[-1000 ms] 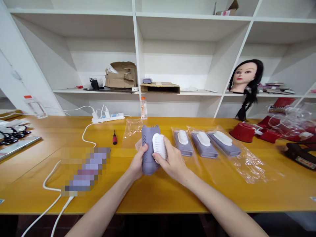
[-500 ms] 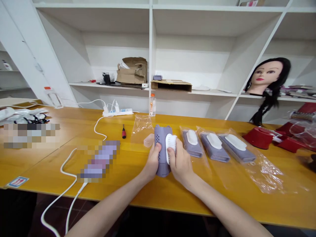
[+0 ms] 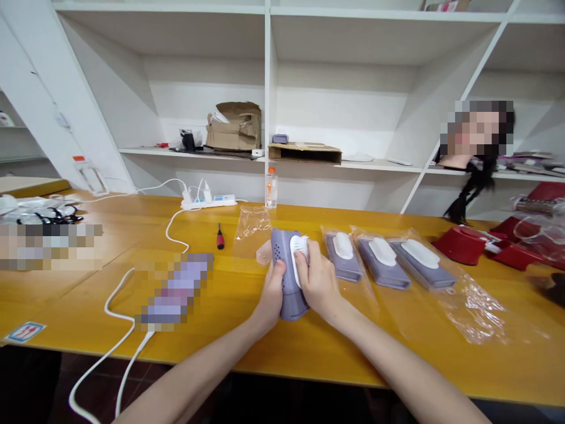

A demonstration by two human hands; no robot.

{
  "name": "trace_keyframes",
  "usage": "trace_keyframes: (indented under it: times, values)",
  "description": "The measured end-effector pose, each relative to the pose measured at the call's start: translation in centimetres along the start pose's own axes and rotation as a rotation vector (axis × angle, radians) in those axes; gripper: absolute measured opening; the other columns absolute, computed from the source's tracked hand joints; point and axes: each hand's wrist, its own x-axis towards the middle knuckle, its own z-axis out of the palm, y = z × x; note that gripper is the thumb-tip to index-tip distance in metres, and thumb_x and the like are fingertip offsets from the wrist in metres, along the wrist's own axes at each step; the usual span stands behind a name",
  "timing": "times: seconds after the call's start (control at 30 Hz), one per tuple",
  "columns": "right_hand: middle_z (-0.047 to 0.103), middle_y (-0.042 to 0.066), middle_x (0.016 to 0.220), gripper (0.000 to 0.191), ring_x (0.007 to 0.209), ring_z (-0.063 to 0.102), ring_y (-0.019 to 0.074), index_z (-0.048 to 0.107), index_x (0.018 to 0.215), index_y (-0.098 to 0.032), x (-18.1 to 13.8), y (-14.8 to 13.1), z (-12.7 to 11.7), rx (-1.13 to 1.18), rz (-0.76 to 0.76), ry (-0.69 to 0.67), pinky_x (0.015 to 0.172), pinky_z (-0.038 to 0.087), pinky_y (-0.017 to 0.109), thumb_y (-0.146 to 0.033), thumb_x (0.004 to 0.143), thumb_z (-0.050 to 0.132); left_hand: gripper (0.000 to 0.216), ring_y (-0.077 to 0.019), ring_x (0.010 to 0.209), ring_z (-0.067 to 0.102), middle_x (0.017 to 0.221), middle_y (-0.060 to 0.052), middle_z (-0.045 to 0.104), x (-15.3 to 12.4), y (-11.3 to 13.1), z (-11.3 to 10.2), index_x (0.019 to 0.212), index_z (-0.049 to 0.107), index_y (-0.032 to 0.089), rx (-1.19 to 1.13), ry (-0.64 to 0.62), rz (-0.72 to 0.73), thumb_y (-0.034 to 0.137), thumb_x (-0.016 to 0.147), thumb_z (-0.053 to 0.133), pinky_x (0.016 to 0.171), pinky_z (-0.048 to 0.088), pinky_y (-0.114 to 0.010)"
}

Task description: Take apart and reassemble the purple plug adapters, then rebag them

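My left hand (image 3: 269, 297) is closed round the left side of a purple-grey plastic casing (image 3: 293, 307) with rows of small holes, its thumb on the front face. My right hand (image 3: 321, 280) grips a white bristled brush (image 3: 299, 242) against the casing's right side, thumb pressed on its white body. Whether the brush is fixed to the casing I cannot tell. The casing is tilted, held above the wooden table (image 3: 247, 359). Behind my left hand lies a small clear plastic piece (image 3: 263, 253), partly hidden.
Three similar purple-grey casings, the nearest one (image 3: 344, 268) among them, lie on plastic bags to the right with white oval pieces on top. A red-handled screwdriver (image 3: 220, 240), a blurred phone (image 3: 180, 288) on a white cable and a power strip (image 3: 216, 202) lie left. Red parts (image 3: 461, 244) sit far right.
The casing has turned and tilted in my hands, its top leaning left. My right fingers have shifted up and further over the brush.
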Motion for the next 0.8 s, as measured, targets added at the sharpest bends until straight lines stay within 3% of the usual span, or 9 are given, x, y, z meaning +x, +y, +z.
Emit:
trace_keyframes:
  times: [0.2,0.27,0.3,0.37,0.43,0.5,0.57,0.7,0.8]
  values:
    - [0.063,0.007,0.078,0.031,0.069,0.059,0.0212,0.045,0.102,-0.017,1.2,0.1,-0.6,0.061,-0.004,-0.08,0.06,0.038,0.027,-0.039,0.089,0.029,0.045,-0.0249,0.102,0.058,0.107,-0.012,0.065,0.4,1.5,0.1,0.113,0.056,0.013,0.011,0.112,-0.208,0.043,0.081,0.05,0.09,0.045,-0.035]
    - [0.062,0.004,0.08,0.035,0.072,0.059,0.019,0.046,0.105,-0.02,2.6,0.9,-1.1,0.151,-0.024,-0.124,0.062,0.039,0.026,-0.043,0.091,0.025,0.046,-0.026,0.093,0.062,0.101,-0.012,0.067,0.9,2.9,0.0,0.115,0.055,0.013,-0.01,0.155,-0.162,0.044,0.081,0.046,0.084,0.048,-0.039]
    - [0.062,0.004,0.079,0.038,0.072,0.059,0.018,0.046,0.106,-0.021,3.3,1.4,-1.3,0.17,0.004,-0.12,0.063,0.039,0.026,-0.044,0.091,0.021,0.049,-0.0263,0.092,0.063,0.103,-0.011,0.066,1.1,3.7,-0.1,0.117,0.053,0.015,-0.05,0.11,-0.111,0.047,0.082,0.044,0.083,0.048,-0.041]
    - [0.062,0.005,0.08,0.041,0.074,0.059,0.0187,0.049,0.105,-0.019,4.3,2.7,-1.1,0.078,0.085,-0.158,0.065,0.04,0.028,-0.043,0.091,0.019,0.057,-0.0289,0.091,0.063,0.105,-0.012,0.065,1.6,5.2,-0.5,0.121,0.05,0.017,-0.127,0.047,-0.015,0.055,0.081,0.038,0.081,0.048,-0.046]
    - [0.062,0.012,0.089,0.039,0.082,0.06,0.0235,0.053,0.102,-0.015,4.6,3.7,-0.3,-0.103,0.109,-0.319,0.069,0.04,0.031,-0.046,0.085,0.038,0.058,-0.0303,0.092,0.062,0.108,-0.013,0.063,1.9,6.2,-1.1,0.123,0.048,0.019,-0.162,0.038,0.027,0.056,0.081,0.035,0.08,0.047,-0.051]
    - [0.059,0.017,0.1,0.045,0.088,0.06,0.0272,0.054,0.103,-0.013,4.1,4.3,1.2,-0.222,0.095,-0.432,0.073,0.041,0.034,-0.051,0.078,0.049,0.057,-0.0298,0.094,0.061,0.109,-0.013,0.063,2.2,6.5,-1.6,0.124,0.047,0.018,-0.194,0.036,-0.007,0.055,0.082,0.034,0.082,0.046,-0.05]
    - [0.059,0.019,0.101,0.049,0.09,0.06,0.0286,0.053,0.105,-0.012,3.4,4.5,2.8,-0.259,0.124,-0.422,0.074,0.041,0.035,-0.053,0.078,0.047,0.054,-0.0276,0.096,0.061,0.108,-0.013,0.064,2.5,6.4,-2.0,0.123,0.048,0.017,-0.202,0.051,-0.071,0.051,0.083,0.035,0.084,0.046,-0.047]
    - [0.065,0.016,0.089,0.031,0.085,0.061,0.0281,0.054,0.1,-0.013,3.1,4.8,4.3,-0.208,0.132,-0.433,0.069,0.042,0.034,-0.035,0.078,0.051,0.043,-0.0238,0.092,0.063,0.099,-0.009,0.067,2.6,5.8,-1.9,0.121,0.049,0.016,-0.155,0.087,-0.196,0.038,0.084,0.043,0.085,0.046,-0.042]
    - [0.065,0.011,0.087,0.024,0.082,0.062,0.0219,0.054,0.1,-0.016,4.1,5.4,2.8,-0.136,0.11,-0.408,0.069,0.042,0.029,-0.024,0.079,0.046,0.048,-0.026,0.09,0.063,0.098,-0.011,0.068,2.1,5.8,-1.6,0.119,0.052,0.016,-0.117,-0.03,-0.293,0.045,0.081,0.044,0.082,0.046,-0.042]
